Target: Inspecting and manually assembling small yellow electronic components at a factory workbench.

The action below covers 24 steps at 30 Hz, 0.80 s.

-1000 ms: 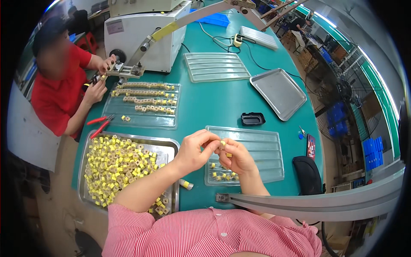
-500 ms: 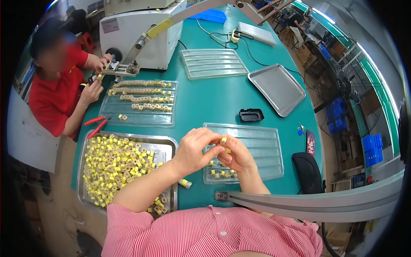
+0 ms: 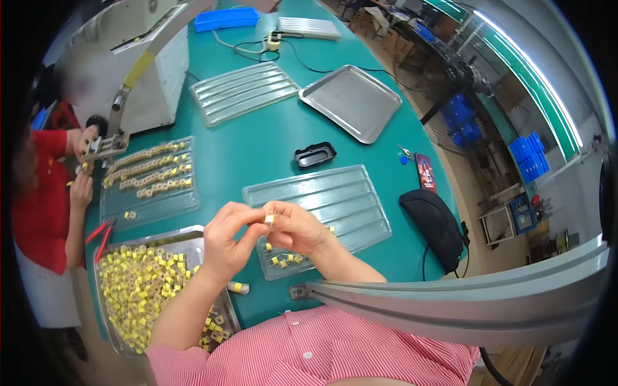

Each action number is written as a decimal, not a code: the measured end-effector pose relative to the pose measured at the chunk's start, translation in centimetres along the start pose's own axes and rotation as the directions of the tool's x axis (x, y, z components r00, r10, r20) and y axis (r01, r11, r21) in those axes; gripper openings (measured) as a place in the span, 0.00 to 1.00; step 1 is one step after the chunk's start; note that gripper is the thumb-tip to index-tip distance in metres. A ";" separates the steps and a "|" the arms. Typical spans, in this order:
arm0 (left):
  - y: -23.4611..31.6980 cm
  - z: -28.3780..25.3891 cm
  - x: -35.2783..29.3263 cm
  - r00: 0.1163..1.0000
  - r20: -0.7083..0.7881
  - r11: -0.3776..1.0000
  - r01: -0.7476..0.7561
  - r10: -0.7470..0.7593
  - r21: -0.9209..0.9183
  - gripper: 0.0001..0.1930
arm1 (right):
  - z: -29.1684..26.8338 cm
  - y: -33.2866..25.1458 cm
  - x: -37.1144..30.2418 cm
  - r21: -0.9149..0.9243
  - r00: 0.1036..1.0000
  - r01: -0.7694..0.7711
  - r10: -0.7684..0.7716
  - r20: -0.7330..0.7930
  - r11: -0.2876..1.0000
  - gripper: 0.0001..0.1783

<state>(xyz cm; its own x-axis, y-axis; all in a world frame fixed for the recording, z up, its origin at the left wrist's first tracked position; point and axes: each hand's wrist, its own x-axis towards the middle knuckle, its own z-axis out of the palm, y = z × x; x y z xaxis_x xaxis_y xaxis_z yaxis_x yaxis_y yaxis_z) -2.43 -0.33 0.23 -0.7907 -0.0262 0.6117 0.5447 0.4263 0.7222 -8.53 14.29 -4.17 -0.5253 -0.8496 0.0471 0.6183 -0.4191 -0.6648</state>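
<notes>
A small component wrapped in yellow tape, like a tiny coil or transformer point(image 3: 270, 219), sits between my fingertips. My left hand point(image 3: 228, 239) pinches it from the left with thumb and forefinger. On its other side, my right hand point(image 3: 297, 229) has its fingers curled around it. Below my hands lies a clear ribbed tray point(image 3: 347, 199), with several similar yellow components point(image 3: 283, 260) in its near left part. Left of my left forearm, a metal tray point(image 3: 193, 243) holds a large heap of such components point(image 3: 138, 286).
A co-worker's hand point(image 3: 80, 190) is at a clamp fixture point(image 3: 106, 147) on the far left. Nearby are a tray of component rows point(image 3: 154, 206) and red-handled pliers point(image 3: 100, 238). A black box point(image 3: 315, 155), metal tray point(image 3: 354, 96) and black pouch point(image 3: 431, 225) lie beyond. A metal rail point(image 3: 450, 302) crosses right.
My view has swung to the right, so the table and trays appear farther left. Both hands stay together at the component, which now shows its yellow tape more upright.
</notes>
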 end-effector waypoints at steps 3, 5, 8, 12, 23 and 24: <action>0.1 0.0 0.1 1.000 0.005 1.000 0.012 -0.012 -0.018 0.04 | 0.5 -0.2 -0.2 -0.022 1.000 -0.022 0.022 -0.003 1.000 0.10; 0.1 -0.2 0.1 0.999 0.009 0.999 0.032 -0.032 -0.030 0.03 | 0.6 -0.5 -0.3 -0.048 0.999 -0.018 0.017 -0.031 0.999 0.09; -0.1 -0.5 0.0 0.976 0.069 0.966 0.215 -0.206 -0.146 0.01 | 0.9 -0.4 -0.1 -0.113 1.000 -0.017 0.016 -0.006 0.993 0.09; 0.5 -0.7 0.3 0.801 0.302 0.646 0.597 -0.518 -0.476 0.03 | 1.0 -0.5 -0.3 -0.147 1.000 -0.008 0.005 -0.017 0.989 0.09; 1.2 0.1 -1.2 0.830 0.247 0.566 0.529 -0.500 -0.632 0.10 | 1.2 -0.8 -0.3 -0.120 0.999 0.032 -0.028 0.035 0.992 0.05; 1.2 0.2 -1.3 0.834 0.233 0.559 0.516 -0.500 -0.649 0.09 | 1.3 -0.8 -0.3 -0.118 0.999 0.031 -0.027 0.034 0.993 0.05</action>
<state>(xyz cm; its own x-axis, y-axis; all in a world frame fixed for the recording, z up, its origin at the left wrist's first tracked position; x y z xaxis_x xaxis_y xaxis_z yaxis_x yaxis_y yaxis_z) -0.81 0.37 0.26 -0.9970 -0.0244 0.0738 0.0776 -0.3625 0.9287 -8.13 14.48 -2.69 -0.5220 -0.8482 0.0902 0.5285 -0.4046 -0.7463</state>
